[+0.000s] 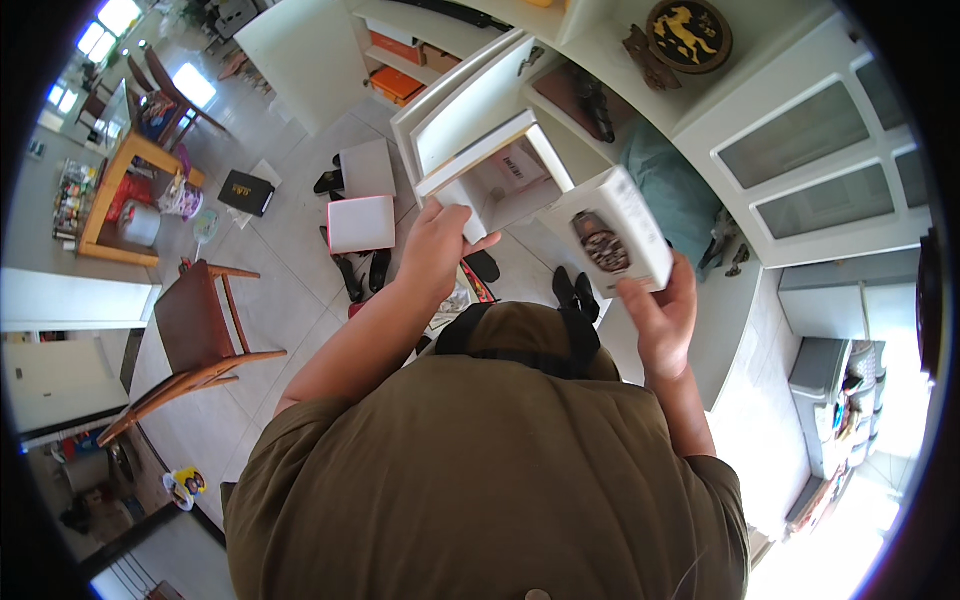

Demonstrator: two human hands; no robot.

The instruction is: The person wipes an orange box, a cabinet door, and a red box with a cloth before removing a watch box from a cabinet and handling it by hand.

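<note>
My left hand grips an open, hollow white box by its near corner. Its inside faces me, and a label with writing shows on an inner wall. In my right hand is a white wristwatch box, held tilted by its lower end. A dark watch is pictured on its front. The two boxes are close together, their near edges overlapping in view; whether they touch I cannot tell. Behind them stands an open white cabinet, with a grey-green cloth bag inside it.
White cabinet doors swing out at right. On the tiled floor lie a white box with a red edge, another pale box, black shoes and a black case. A wooden chair stands left.
</note>
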